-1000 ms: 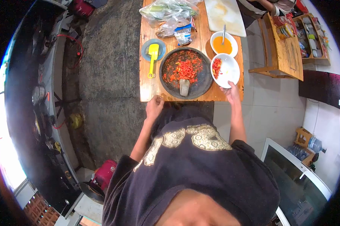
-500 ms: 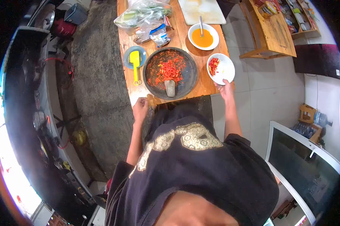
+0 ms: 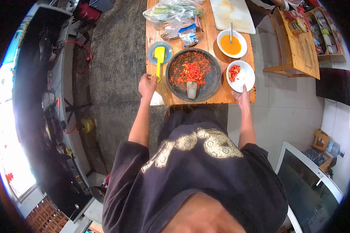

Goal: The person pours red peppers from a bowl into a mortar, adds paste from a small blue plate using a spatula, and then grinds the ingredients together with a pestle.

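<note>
My left hand [image 3: 147, 85] is at the table's left edge, its fingers curled around the handle end of a yellow spatula [image 3: 159, 58]. The spatula's head lies on a small blue-grey plate [image 3: 167, 57]. With my right hand [image 3: 242, 98] I grip the near rim of a white bowl [image 3: 246, 79], thumb on top. Sliced red chillies [image 3: 234, 72] sit at the left side of that bowl. Between my hands stands a round dark stone mortar [image 3: 171, 89] holding crushed red chillies [image 3: 194, 71]. A grey stone pestle [image 3: 191, 90] rests inside it, toward me.
Behind the chilli bowl stands a bowl of orange sauce [image 3: 230, 47] with a spoon [image 3: 231, 29]. A stained white cutting board [image 3: 241, 19] and plastic bags [image 3: 173, 13] with vegetables lie at the back. A wooden side table [image 3: 295, 46] is to the right.
My left hand has moved forward from the table's front edge to the spatula's handle. My right hand still grips the chilli bowl. The view has shifted, moving the table rightward in the picture.
</note>
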`<state>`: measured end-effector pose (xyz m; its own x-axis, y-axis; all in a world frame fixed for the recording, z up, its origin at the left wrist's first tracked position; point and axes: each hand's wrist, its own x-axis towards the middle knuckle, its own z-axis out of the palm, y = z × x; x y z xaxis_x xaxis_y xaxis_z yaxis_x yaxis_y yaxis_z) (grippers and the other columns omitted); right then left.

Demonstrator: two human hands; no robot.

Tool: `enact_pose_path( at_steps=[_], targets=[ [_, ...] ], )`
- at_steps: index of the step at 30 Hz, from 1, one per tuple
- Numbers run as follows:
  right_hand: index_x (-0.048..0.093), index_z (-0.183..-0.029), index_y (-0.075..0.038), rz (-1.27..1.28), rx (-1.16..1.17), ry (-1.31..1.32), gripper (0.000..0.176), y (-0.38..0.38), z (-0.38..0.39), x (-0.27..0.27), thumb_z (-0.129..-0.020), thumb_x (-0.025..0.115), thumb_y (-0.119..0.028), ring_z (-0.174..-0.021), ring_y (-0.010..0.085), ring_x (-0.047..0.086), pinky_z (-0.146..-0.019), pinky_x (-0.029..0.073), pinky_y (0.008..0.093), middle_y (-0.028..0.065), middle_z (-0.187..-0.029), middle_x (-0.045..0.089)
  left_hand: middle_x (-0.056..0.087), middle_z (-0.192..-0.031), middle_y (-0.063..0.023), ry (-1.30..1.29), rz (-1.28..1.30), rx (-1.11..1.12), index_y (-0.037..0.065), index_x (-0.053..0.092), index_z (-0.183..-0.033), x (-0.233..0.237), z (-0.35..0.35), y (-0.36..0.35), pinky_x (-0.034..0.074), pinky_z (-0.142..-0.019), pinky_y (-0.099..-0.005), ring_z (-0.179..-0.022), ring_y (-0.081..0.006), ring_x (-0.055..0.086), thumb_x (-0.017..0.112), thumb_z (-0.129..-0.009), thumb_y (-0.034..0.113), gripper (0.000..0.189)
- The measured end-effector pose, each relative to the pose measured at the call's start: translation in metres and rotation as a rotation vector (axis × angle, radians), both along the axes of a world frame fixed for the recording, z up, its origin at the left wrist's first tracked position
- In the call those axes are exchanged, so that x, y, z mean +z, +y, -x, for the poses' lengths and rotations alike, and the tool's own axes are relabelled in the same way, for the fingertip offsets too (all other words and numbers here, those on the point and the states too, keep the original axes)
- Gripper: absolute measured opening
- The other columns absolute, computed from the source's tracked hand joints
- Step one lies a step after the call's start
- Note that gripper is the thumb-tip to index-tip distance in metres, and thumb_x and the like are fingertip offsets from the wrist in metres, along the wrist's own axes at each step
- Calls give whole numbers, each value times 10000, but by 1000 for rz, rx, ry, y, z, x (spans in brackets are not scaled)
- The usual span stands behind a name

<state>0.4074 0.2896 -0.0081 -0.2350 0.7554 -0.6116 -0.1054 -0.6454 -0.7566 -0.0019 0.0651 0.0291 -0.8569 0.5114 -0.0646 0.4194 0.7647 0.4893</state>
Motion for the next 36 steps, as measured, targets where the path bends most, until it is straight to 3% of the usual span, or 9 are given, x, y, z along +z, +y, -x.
enact_pose_path(
  at_steps=[3, 6, 12, 17, 22, 27, 32, 33, 36],
  targets=[
    [174, -1399, -57, -119, -124, -265, 632, -18, 2, 20, -956, 480, -388, -564, 215, 642, -485, 521, 291, 192, -821, 661, 697, -857, -97, 112, 34, -43, 59, 673, -953, -14, 7, 20, 510, -746, -404, -799, -275, 669, 710, -757, 356, 358],
    [179, -1406, -80, -182, -262, -429, 648, -42, -10, 31, -949, 508, -399, -511, 182, 608, -433, 452, 258, 181, -814, 669, 707, -856, -106, -209, 126, -17, 70, 698, -987, -27, 24, 30, 521, -708, -361, -784, -263, 678, 715, -748, 374, 387],
    [231, -1391, -102, -153, -404, -519, 559, -80, -33, 37, -954, 520, -298, -482, 152, 565, -424, 407, 235, 156, -811, 668, 707, -846, -99, -368, -34, -35, 46, 710, -857, -21, 35, 26, 512, -718, -353, -797, -245, 677, 707, -755, 272, 248],
    [311, -1343, -91, -274, -435, -514, 446, -88, -14, 42, -963, 494, -234, -483, 140, 559, -431, 411, 234, 146, -805, 665, 688, -773, -105, -116, -92, -108, 41, 686, -815, 26, 12, 13, 505, -679, -367, -722, -253, 664, 695, -755, 211, 180],
    [402, -1283, -79, -451, -275, -476, 339, -77, 50, 71, -969, 474, -188, -487, 118, 559, -429, 406, 224, 142, -811, 668, 619, -746, -99, 377, -121, -405, 51, 614, -751, 22, 15, 2, 490, -628, -412, -734, -288, 606, 649, -751, 109, 67],
    [463, -1240, -73, -509, -139, -364, 309, -81, 129, 117, -969, 501, -217, -494, 107, 573, -433, 430, 213, 109, -791, 679, 584, -738, -95, 370, -196, -404, 51, 585, -703, 30, 18, -1, 487, -613, -407, -734, -288, 584, 644, -742, 78, 76],
    [534, -1197, -60, -593, 363, -216, 290, -114, 225, 118, -947, 543, -209, -768, 155, 678, -582, 547, 260, 110, -873, 681, 578, -720, -81, 288, -302, -385, 61, 588, -715, 36, 16, -1, 469, -607, -391, -720, -272, 577, 675, -724, 81, 89],
    [540, -1223, -62, -555, 513, -271, 348, -124, 243, 116, -955, 530, -284, -688, 111, 647, -565, 507, 230, 100, -922, 679, 572, -715, -88, 277, -315, -389, 60, 588, -706, 42, 14, 0, 470, -606, -397, -718, -280, 574, 671, -717, 71, 84],
    [543, -1243, -40, -634, 754, -437, 398, -144, 288, 94, -949, 531, -307, -800, 149, 681, -684, 521, 271, 131, -928, 688, 556, -715, -98, 251, -360, -412, 57, 583, -704, 46, 16, 0, 468, -612, -408, -717, -293, 561, 671, -711, 67, 89]
  ],
)
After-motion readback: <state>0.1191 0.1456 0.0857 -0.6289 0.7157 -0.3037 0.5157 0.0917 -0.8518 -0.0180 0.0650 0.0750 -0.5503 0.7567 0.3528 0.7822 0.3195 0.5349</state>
